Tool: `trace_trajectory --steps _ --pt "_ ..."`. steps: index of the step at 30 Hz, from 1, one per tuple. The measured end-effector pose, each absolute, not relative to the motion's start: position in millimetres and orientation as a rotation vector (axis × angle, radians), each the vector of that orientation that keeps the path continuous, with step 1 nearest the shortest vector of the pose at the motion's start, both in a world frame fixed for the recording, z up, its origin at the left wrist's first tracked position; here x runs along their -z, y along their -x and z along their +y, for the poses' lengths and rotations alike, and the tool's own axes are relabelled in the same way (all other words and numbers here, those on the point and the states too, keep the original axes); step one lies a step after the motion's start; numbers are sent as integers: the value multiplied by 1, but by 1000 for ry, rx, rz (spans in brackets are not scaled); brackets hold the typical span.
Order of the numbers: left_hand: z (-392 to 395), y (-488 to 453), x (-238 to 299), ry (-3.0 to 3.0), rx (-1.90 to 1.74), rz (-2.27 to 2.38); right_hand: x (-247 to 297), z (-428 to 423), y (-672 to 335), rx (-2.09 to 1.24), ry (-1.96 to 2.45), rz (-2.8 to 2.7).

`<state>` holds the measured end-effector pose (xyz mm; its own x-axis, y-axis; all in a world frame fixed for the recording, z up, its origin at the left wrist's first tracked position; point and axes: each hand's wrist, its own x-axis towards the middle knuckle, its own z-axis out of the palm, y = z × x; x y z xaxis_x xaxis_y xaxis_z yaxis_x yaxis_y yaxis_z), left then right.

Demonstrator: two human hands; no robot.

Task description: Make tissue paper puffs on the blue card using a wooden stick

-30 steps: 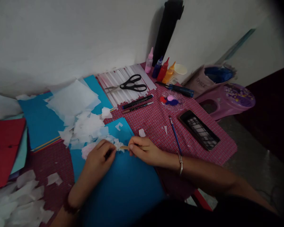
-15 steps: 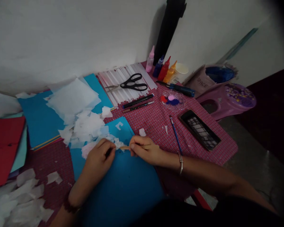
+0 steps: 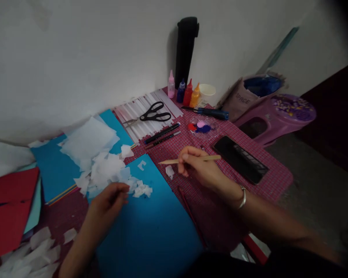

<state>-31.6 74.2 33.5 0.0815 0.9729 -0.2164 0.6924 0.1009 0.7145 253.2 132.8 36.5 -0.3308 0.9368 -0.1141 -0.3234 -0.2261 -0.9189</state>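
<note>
My right hand [image 3: 201,166] is closed around a thin pale wooden stick [image 3: 171,161], its pointed end facing left, above the checked tablecloth. My left hand [image 3: 111,200] hovers over the left part of a blue sheet [image 3: 156,231], fingers loosely curled with a gap between thumb and forefinger; nothing shows in it. Just right of its fingertips lies a crumpled cluster of small white paper pieces [image 3: 143,190]. A heap of white paper squares [image 3: 107,168] sits behind that hand. One small white scrap [image 3: 169,172] rests under the stick.
Black-handled scissors [image 3: 155,114] lie on white paper strips [image 3: 133,131]. Two pens [image 3: 162,134] sit nearby. Farther right are a paint palette [image 3: 203,127], a box cutter [image 3: 211,112], several paint bottles [image 3: 188,94] and a phone [image 3: 240,159]. Red paper [image 3: 14,208] is at the left.
My right hand has moved right with the stick, away from the white paper cluster. My left hand has let go of the cluster and drawn back left. The view has shifted slightly.
</note>
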Motion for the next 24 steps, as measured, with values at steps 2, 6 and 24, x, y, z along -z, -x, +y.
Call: trace_trajectory --steps 2,6,24 --pt "79 30 -51 -1656 -496 1778 -39 142 -266 -1641 876 -998" --pt "99 -3 -67 -1883 -496 1708 -45 149 -277 -1560 871 -985" --pt "135 -68 -42 -1913 -234 1524 -54 144 -275 -1579 868 -1136"
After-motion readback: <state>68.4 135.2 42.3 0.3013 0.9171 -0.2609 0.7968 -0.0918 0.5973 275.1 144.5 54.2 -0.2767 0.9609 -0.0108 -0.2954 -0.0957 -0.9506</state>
